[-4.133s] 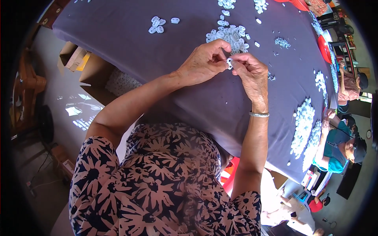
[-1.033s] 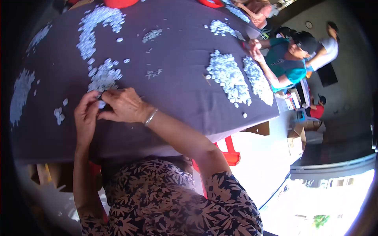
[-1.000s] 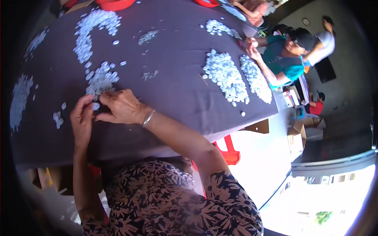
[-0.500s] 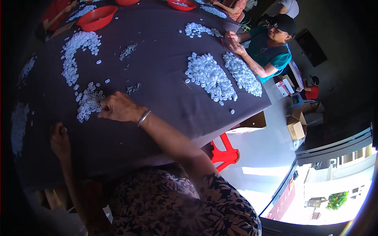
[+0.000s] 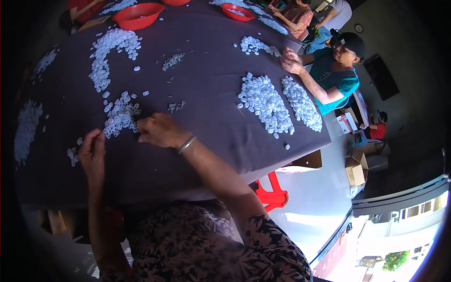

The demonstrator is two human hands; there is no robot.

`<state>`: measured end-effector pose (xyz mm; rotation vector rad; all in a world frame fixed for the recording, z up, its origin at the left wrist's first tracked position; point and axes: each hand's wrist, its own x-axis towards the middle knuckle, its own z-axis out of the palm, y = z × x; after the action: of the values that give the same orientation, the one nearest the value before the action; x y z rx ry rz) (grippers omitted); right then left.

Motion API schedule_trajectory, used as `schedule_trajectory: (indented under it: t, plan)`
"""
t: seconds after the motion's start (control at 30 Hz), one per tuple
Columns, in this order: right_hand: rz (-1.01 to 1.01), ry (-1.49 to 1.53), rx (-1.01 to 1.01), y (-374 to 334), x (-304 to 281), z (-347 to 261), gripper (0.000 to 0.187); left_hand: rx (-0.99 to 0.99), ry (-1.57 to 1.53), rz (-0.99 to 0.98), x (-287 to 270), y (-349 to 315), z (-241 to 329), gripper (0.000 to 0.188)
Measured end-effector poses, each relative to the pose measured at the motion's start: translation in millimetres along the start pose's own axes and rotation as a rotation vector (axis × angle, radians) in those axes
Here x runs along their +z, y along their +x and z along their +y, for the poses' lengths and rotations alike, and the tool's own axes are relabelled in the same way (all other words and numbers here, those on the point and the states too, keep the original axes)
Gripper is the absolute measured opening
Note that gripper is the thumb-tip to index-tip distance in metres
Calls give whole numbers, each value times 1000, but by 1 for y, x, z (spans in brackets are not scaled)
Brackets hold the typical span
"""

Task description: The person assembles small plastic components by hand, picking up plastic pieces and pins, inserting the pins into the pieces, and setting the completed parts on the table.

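Note:
In front of me lies a small pile of white oval plastic pieces with holes (image 5: 121, 117). My right hand (image 5: 162, 130), with a silver bangle at its wrist, is at the pile's right edge, its fingers curled in a pinch. What it grips, if anything, is too small to make out. To the pile's lower left, my left hand (image 5: 93, 152) is raised a little, thumb and fingertips drawn together; anything between them cannot be made out. A few more white pieces (image 5: 73, 157) lie beside it on the dark tablecloth (image 5: 188, 150).
Larger heaps of white pieces lie at far left (image 5: 101, 61) and right (image 5: 265, 103). Small thin metallic-looking pins (image 5: 173, 61) are scattered mid-table. Red baskets (image 5: 138, 16) stand at the back. A person in teal (image 5: 333, 84) works at the right edge; a red stool (image 5: 272, 195) stands below.
My left hand has risen toward the pile from lower left, uncovering several white pieces beside it. My right hand has drawn slightly away from the pile. The whole view has shifted.

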<state>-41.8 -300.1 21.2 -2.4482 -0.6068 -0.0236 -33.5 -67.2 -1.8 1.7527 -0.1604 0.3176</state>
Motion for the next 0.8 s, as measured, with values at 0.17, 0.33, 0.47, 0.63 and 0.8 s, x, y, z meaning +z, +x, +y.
schedule_trajectory:
  t: [0.17,0.33,0.47,0.63,0.8]
  plan:
    - [0,46,37,1,-5,-3,19,-166,-200,-200,12,-9,3,22]
    - [95,86,57,2,0,-3,20,-248,-307,-86,13,-9,5,37]
    - [232,167,-56,6,4,-5,20,-250,-364,-72,12,-6,-9,37]
    - [403,178,-88,5,2,-6,17,-386,-492,58,12,-2,-5,35]
    - [220,97,-88,4,3,0,32,-349,-575,107,10,0,5,37]
